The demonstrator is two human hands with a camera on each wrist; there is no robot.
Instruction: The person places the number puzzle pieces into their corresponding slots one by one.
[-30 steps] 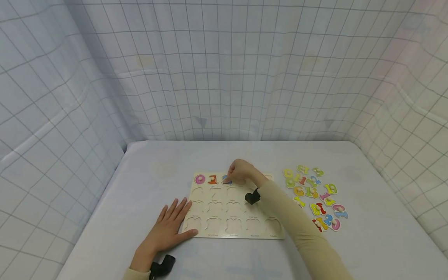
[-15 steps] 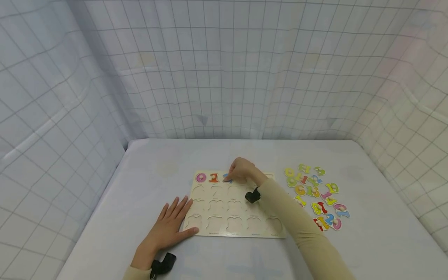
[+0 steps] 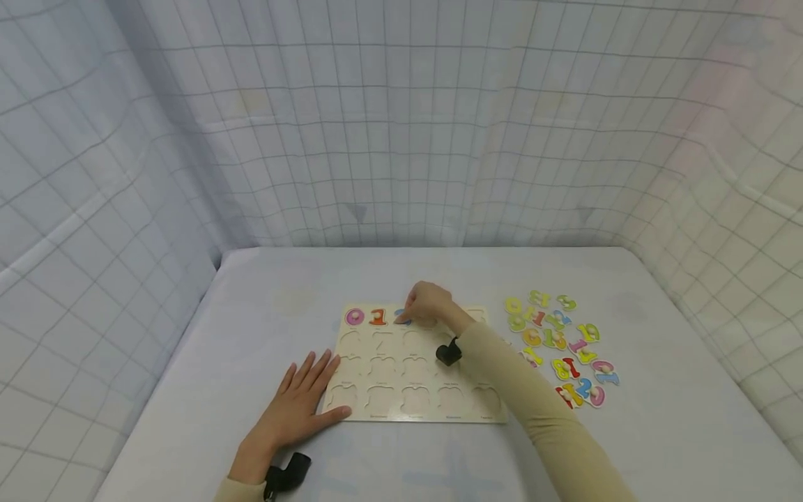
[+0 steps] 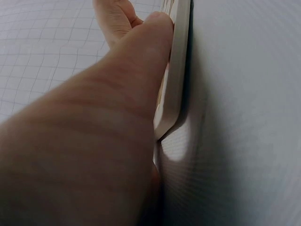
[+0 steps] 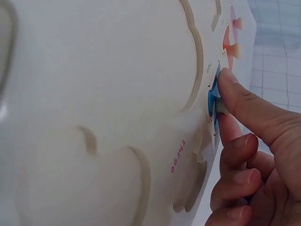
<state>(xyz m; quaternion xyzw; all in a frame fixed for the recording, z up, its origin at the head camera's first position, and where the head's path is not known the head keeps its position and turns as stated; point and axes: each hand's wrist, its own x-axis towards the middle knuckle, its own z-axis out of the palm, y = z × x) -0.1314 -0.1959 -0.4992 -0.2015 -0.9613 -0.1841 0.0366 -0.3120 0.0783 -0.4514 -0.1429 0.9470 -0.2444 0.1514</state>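
A cream wooden number puzzle board [image 3: 433, 418] lies on the table with rows of shaped recesses. My right hand [image 3: 429, 301] is at its back row, thumb and index finger on either side of the knob of a blue number 2 piece [image 5: 213, 101]. That piece sits at the recess labelled "Two"; whether it is fully seated I cannot tell. Beside it, a pink 0 piece [image 3: 354, 316] and an orange-red 1 piece [image 3: 378, 318] occupy their recesses. My left hand [image 3: 295, 411] rests flat with spread fingers at the board's left edge, thumb over the front corner.
Right of the board lie several loose, colourful number pieces with knobs, among them a blue 2 [image 3: 584, 388] and a green-yellow 3 [image 3: 566, 302]. White cloth with a grid pattern [image 3: 401, 160] hangs at the back and both sides of the white table [image 3: 276, 279].
The head view shifts slightly. My right hand stays at the blue 2 piece with almost no motion, and my left hand keeps its place at the board's edge.
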